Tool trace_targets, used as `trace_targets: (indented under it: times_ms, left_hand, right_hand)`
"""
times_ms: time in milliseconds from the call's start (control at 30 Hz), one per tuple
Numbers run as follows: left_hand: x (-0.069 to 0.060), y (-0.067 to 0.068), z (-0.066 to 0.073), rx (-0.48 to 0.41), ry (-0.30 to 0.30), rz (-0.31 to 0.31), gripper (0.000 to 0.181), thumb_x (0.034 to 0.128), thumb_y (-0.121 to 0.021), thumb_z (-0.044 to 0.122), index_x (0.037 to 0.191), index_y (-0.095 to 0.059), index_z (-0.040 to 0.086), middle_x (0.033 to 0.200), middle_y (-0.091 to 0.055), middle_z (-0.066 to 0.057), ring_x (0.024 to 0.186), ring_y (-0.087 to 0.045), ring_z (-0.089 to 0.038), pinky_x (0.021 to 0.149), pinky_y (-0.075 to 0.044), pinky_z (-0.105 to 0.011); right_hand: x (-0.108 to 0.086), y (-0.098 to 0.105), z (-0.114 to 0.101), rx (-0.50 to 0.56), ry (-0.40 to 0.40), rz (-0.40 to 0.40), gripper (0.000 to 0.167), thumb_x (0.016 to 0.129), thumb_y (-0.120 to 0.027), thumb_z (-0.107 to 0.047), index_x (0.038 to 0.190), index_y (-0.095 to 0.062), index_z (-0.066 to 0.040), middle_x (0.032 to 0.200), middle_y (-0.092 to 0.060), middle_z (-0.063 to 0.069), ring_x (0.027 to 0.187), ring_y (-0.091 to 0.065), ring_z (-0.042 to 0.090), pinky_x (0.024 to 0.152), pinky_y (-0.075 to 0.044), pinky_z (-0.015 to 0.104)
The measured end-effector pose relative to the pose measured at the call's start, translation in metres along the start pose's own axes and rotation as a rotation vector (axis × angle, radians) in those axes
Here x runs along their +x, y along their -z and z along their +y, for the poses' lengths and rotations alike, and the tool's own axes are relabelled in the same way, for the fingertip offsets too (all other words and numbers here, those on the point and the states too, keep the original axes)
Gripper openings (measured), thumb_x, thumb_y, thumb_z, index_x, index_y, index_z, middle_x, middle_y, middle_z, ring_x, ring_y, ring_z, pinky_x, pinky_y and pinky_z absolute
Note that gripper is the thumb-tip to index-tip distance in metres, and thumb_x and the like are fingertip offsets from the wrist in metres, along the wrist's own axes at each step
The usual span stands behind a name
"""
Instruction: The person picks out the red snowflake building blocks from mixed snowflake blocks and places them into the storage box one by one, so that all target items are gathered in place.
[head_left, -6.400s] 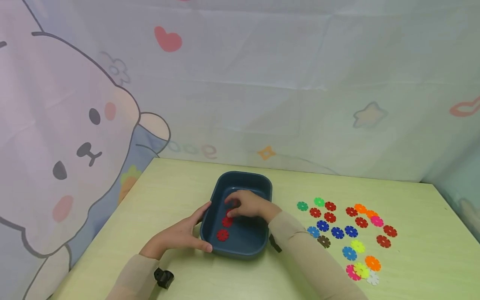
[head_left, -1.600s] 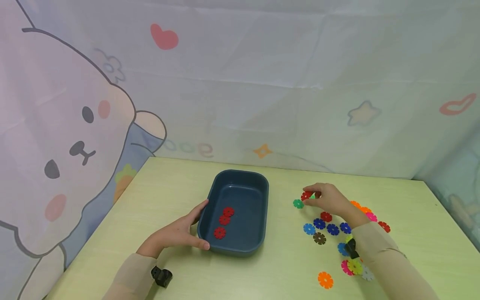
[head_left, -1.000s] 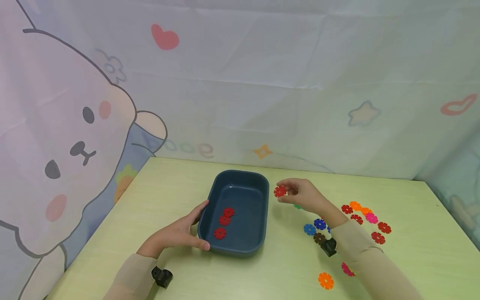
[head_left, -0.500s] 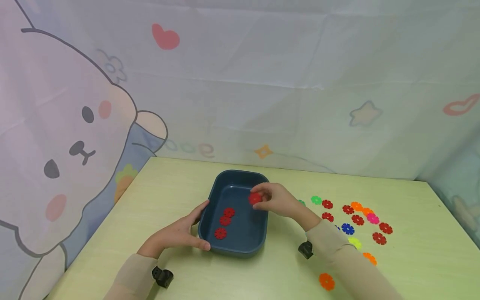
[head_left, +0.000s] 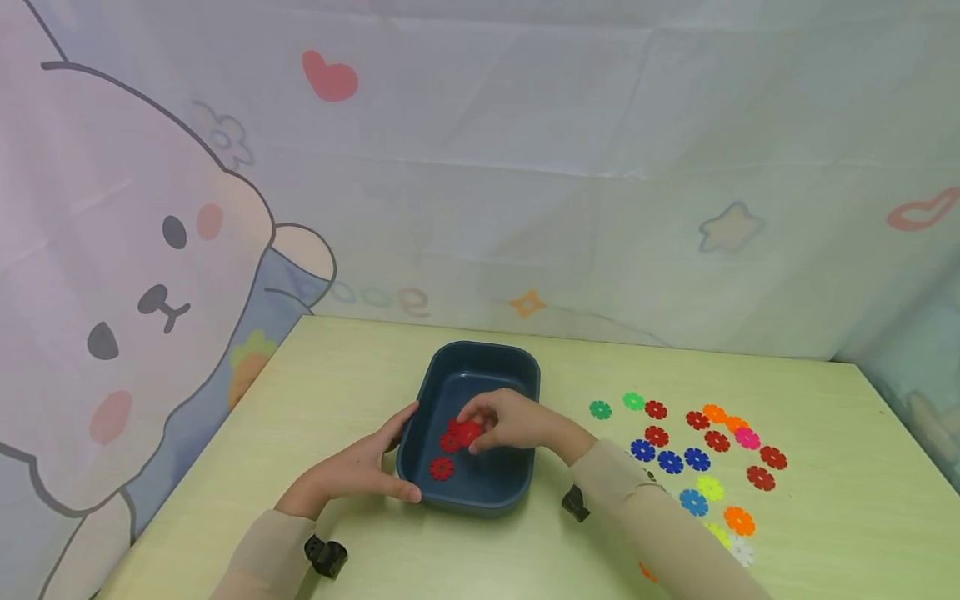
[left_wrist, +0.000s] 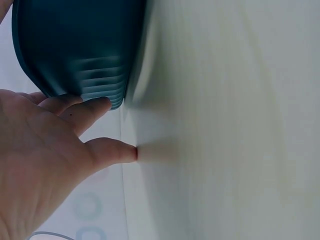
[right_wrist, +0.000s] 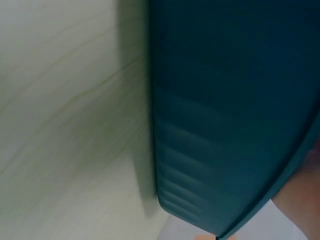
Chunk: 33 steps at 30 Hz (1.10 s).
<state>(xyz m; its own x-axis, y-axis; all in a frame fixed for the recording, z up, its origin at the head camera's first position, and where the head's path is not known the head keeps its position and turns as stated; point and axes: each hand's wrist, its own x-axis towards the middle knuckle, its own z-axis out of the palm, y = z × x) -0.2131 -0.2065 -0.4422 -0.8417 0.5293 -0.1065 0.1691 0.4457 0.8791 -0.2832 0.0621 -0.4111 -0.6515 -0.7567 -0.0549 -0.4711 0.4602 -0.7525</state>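
In the head view, a dark blue bin (head_left: 477, 505) stands on the table. My left hand (head_left: 352, 475) rests against its left side, thumb at the near corner; the left wrist view shows the left fingers (left_wrist: 85, 115) extended along the outer wall. Inside the bin, my right hand (head_left: 510, 419) pinches a red snowflake-shaped plastic disc (head_left: 468, 433) just above the floor, beside others. One red disc (head_left: 442, 468) lies nearer the front; another (head_left: 449, 442) is partly covered. In the right wrist view the bin's wall (right_wrist: 215, 125) hides most of the right hand.
Right of the bin, loose notched discs are scattered: red (head_left: 656, 436), dark blue (head_left: 670, 462), green (head_left: 601, 409), orange (head_left: 740, 521), yellow, pink and white ones. The right sleeve (head_left: 637, 508) covers part of them. A printed cloth (head_left: 480, 167) hangs behind the table.
My right hand took a red disc from the scattered ones and carried it left, over the rim and down into the bin beside the other red discs. The left hand stays at the bin.
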Motion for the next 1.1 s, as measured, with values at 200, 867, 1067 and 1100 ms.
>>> trace_targets:
  times_ms: [200,867,1067,1100]
  left_hand:
    - [0.000,0.000,0.000,0.003,-0.007,0.001,0.118,0.0749,-0.084,0.033,0.156,0.000,0.014,0.159,-0.019,-0.015,0.143,-0.023,-0.036,0.112,-0.023,-0.058]
    - [-0.001,0.000,0.001,0.010,-0.007,-0.004,0.117,0.0767,-0.083,0.032,0.156,0.001,0.016,0.160,-0.013,-0.015,0.144,-0.020,-0.037,0.111,-0.023,-0.059]
    - [-0.001,0.000,-0.001,0.005,-0.012,-0.005,0.117,0.0768,-0.083,0.031,0.156,0.001,0.016,0.160,-0.013,-0.015,0.144,-0.020,-0.036,0.111,-0.023,-0.059]
    - [-0.001,0.000,-0.001,0.004,-0.013,-0.005,0.117,0.0769,-0.083,0.031,0.156,0.001,0.016,0.160,-0.013,-0.015,0.144,-0.020,-0.036,0.112,-0.023,-0.058]
  right_hand:
    - [0.009,-0.004,0.000,-0.012,0.009,-0.053,0.035,0.078,-0.080,-0.011,0.110,-0.068,-0.006,0.080,-0.062,-0.005,0.072,-0.055,0.007,0.067,-0.048,0.021]
    - [0.022,-0.017,0.000,0.006,-0.053,-0.228,0.031,0.076,-0.079,-0.001,0.105,-0.069,-0.006,0.073,-0.059,-0.004,0.068,-0.051,0.008,0.064,-0.042,0.019]
    - [0.023,-0.020,0.002,-0.034,-0.061,-0.251,0.030,0.076,-0.080,-0.002,0.104,-0.069,-0.008,0.068,-0.054,-0.004,0.063,-0.048,0.008,0.061,-0.040,0.019]
    - [0.023,-0.021,0.003,-0.044,-0.063,-0.253,0.030,0.076,-0.080,-0.003,0.104,-0.070,-0.009,0.069,-0.055,-0.004,0.064,-0.048,0.008,0.061,-0.040,0.019]
